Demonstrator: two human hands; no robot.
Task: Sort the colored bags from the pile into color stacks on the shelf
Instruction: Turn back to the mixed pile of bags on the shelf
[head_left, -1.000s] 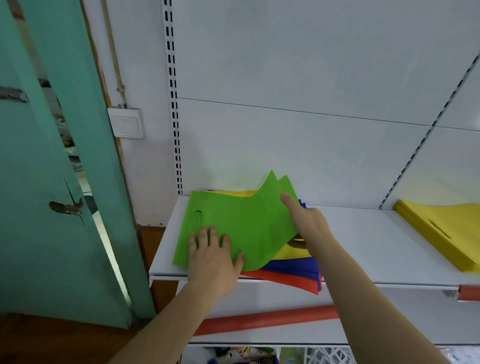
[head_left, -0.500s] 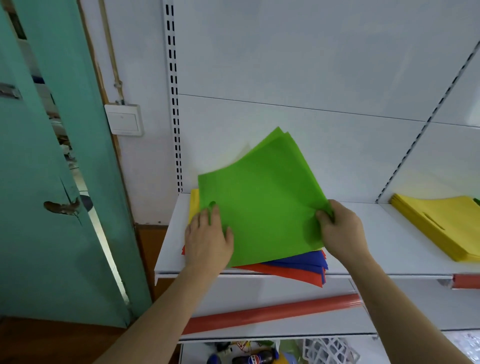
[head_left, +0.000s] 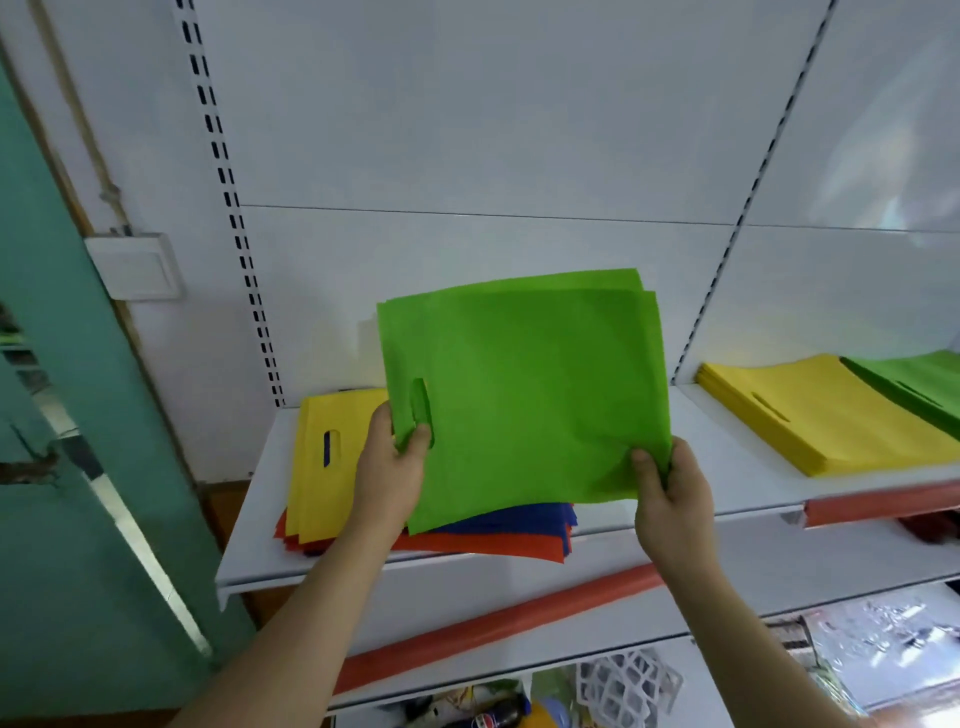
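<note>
A few green bags (head_left: 524, 395) are held upright above the mixed pile. My left hand (head_left: 392, 470) grips their lower left edge beside the handle slot. My right hand (head_left: 667, 488) pinches the lower right corner. Under them on the white shelf (head_left: 737, 467) lies the pile, with a yellow bag (head_left: 332, 457) on top at the left, blue bags (head_left: 519, 522) and red bags (head_left: 488, 545) beneath. On the shelf to the right sit a yellow stack (head_left: 815, 410) and a green stack (head_left: 919, 382).
A teal door (head_left: 78, 467) stands at the left, with a wall switch (head_left: 135, 267) beside it. A red roll (head_left: 493, 621) lies on the lower shelf. A white basket (head_left: 623, 686) and bottles sit below.
The green bags have risen off the pile and now hang upright in both hands. The yellow bag under them has come into sight. The view has turned right, showing the green stack.
</note>
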